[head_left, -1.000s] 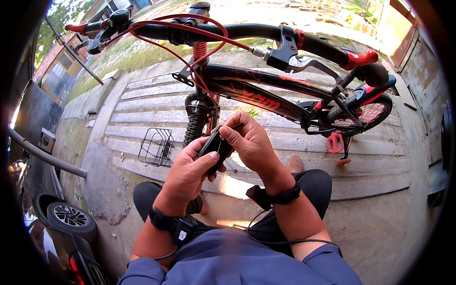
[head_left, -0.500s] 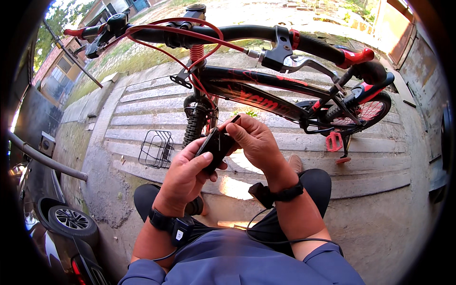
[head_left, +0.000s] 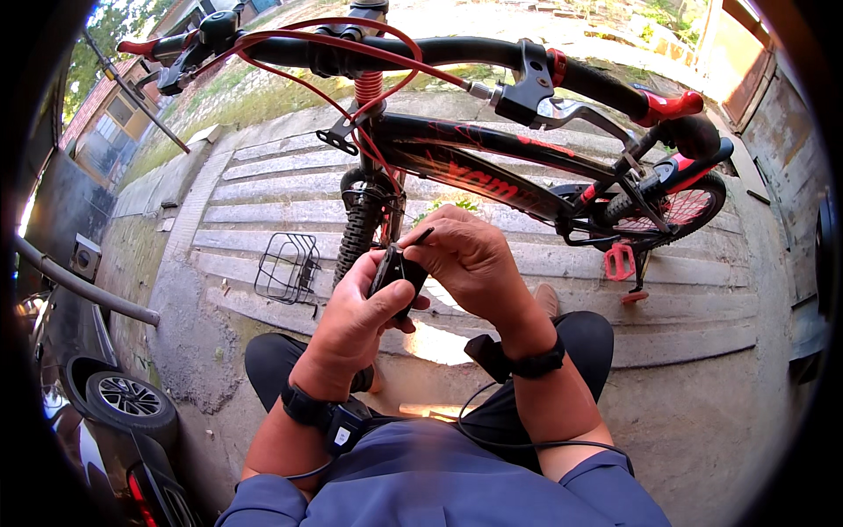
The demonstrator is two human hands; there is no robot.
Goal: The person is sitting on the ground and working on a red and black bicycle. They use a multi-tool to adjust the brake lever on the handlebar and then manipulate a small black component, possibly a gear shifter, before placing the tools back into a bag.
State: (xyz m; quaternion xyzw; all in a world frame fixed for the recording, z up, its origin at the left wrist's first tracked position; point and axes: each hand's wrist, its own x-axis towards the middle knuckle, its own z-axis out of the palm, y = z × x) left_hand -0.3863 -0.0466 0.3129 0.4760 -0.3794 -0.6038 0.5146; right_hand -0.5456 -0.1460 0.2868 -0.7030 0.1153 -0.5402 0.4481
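Note:
My left hand (head_left: 349, 327) is closed around a flat, palm-sized black object (head_left: 413, 283), with the thumb lying along its near side. A thin pale line shows on its surface. Above its upper end, my right hand (head_left: 474, 268) pinches with thumb and fingertips; a slim dark bar (head_left: 425, 235) sticks out past them. Whether this bar joins the black object is hidden by my fingers. Just beyond both hands stands a black-and-red bicycle (head_left: 479, 180), its handlebar crossing the top of the view and its knobby front tyre (head_left: 358, 228) beside my left hand.
A black wire basket (head_left: 288, 268) rests on the slatted concrete left of the front wheel. A red pedal (head_left: 619, 261) juts toward me at right. A curved grey pipe (head_left: 88, 285) and a parked car (head_left: 132, 422) are on the left. Strapped wrist devices trail a black cable (head_left: 465, 430).
The right hand has shifted slightly downward and right, and the slim bar now leans over more. The black object has turned in my left hand. My view has moved a little against the bicycle.

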